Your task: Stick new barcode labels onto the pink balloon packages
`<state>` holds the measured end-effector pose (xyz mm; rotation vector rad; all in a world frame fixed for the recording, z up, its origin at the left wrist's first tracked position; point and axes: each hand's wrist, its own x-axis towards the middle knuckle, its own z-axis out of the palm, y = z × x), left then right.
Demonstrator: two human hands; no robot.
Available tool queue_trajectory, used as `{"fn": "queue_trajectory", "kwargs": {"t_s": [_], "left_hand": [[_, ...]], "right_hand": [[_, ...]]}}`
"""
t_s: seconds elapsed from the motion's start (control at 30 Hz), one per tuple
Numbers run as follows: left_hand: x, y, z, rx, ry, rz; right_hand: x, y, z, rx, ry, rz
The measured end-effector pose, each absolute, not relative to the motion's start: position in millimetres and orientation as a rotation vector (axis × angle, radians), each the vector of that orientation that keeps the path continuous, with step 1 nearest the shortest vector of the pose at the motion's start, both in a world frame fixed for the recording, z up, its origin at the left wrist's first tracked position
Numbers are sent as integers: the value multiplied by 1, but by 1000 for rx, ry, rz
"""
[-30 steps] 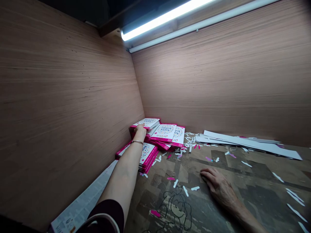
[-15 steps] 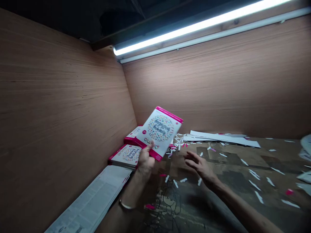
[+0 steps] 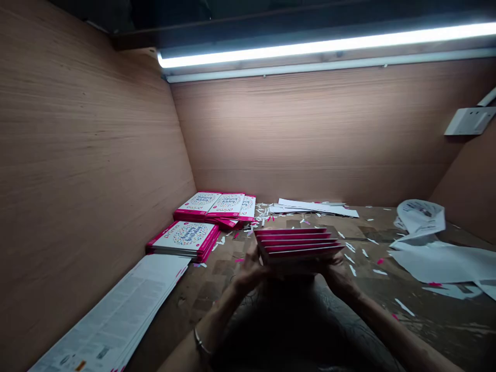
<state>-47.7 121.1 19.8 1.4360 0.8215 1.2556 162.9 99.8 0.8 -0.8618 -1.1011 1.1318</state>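
Note:
A small stack of pink-edged printed cards [image 3: 298, 244] is held edge-on in front of me, its several layers slightly fanned apart. My left hand [image 3: 251, 273] is closed around the stack's left end, and my right hand [image 3: 338, 273] grips its right end. Most of the fingers are hidden beneath or behind the stack. To the left, a pile of white and pink "happy birthday" cards [image 3: 186, 236] lies by the side wall. Farther back rest more of the same cards [image 3: 225, 204], overlapping one another.
Long white printed sheets [image 3: 120, 305] lie stacked along the left wall. White strips [image 3: 313, 207] lie by the back wall, and paper scraps are scattered over the brown table [image 3: 217, 289]. Crumpled white paper [image 3: 422, 222] lies at right, below a wall socket [image 3: 469, 121].
Earlier my left hand alone held up a card, with my right hand open and apart. Now both hands hold a stack, lower and nearer the middle. The view has turned right.

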Motion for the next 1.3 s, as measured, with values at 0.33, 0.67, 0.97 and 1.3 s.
{"fn": "queue_trajectory", "kwargs": {"t_s": [0.33,0.67,0.97,1.3], "left_hand": [[-13,102,14,1468,808,1324],[-9,109,10,1230,735,1372],[-7,117,13,1362,771,1479],[-2,120,19,1348,775,1490]], "right_hand": [[164,100,1,-1210,-1314,957],[165,114,1,-1154,-1324,938],[165,127,-19,-1178,-1305,896],[164,138,-22,-1161,-1279,897]]}}
